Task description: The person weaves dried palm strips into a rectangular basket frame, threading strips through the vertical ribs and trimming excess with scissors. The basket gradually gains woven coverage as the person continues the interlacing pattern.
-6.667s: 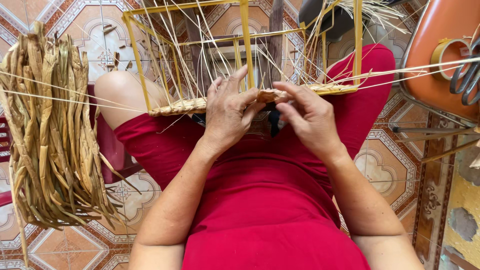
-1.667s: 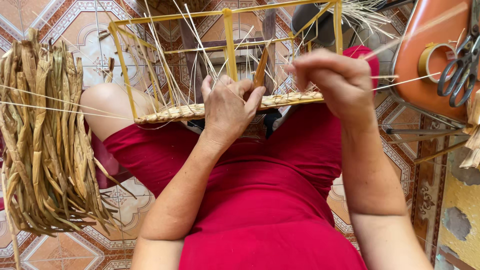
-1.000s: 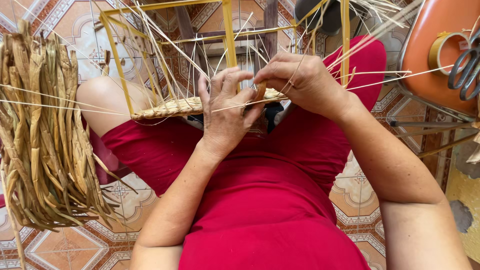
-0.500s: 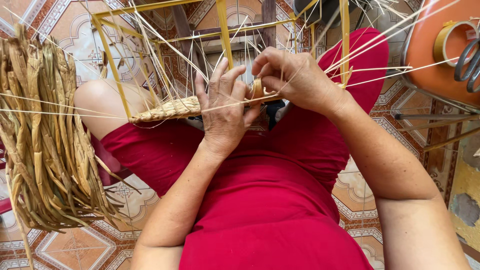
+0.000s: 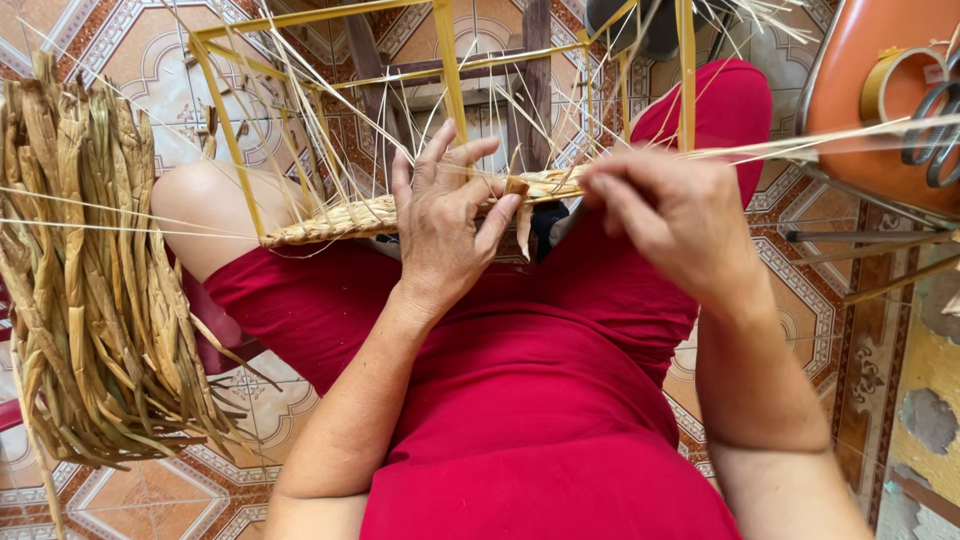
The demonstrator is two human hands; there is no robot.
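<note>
The left hand is pressing, fingers spread, the woven straw band at 12 o'clock over the lap, while the right hand is pinching a strand, best kept taut.

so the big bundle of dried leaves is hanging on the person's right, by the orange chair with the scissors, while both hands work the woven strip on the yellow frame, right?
Not quite: the head view shows the bundle of dried leaves on the person's left, opposite the orange chair with the scissors. The rest holds: left hand and right hand work the woven strip on the yellow frame.
</note>
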